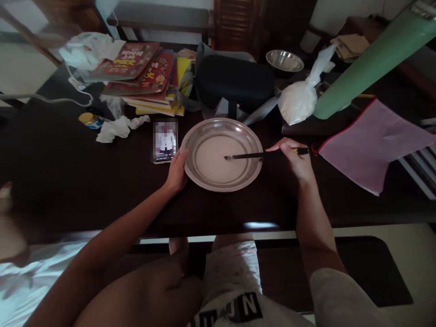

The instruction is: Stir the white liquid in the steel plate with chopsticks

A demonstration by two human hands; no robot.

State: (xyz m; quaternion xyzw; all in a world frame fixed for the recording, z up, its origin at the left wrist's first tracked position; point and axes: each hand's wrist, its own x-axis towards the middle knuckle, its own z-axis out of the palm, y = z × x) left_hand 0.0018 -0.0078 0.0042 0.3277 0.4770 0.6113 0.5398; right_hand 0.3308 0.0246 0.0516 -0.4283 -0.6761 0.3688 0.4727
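Observation:
A round, shallow metal basin [223,186] sits near the front of the dark table, with a milky, whitish liquid [218,168] in it. My left hand [177,171] grips its left rim, thumb on top and fingers at the side. In my right hand [295,156] are slim black chopsticks [252,155] with gold bands near the back end; whether one or two, I cannot tell. They reach over the right rim, and their tips touch the liquid near the middle, where something pale clings. A lit phone [165,141] lies left of the basin.
Behind stand stacked books [136,72], a black case [235,81], a knotted bag of white powder [298,102] and another metal bowl [284,61]. A green cylinder [371,63] leans beside a pink pouch [371,141]. Crumpled tissue [116,129] and a small jar [90,120] lie left.

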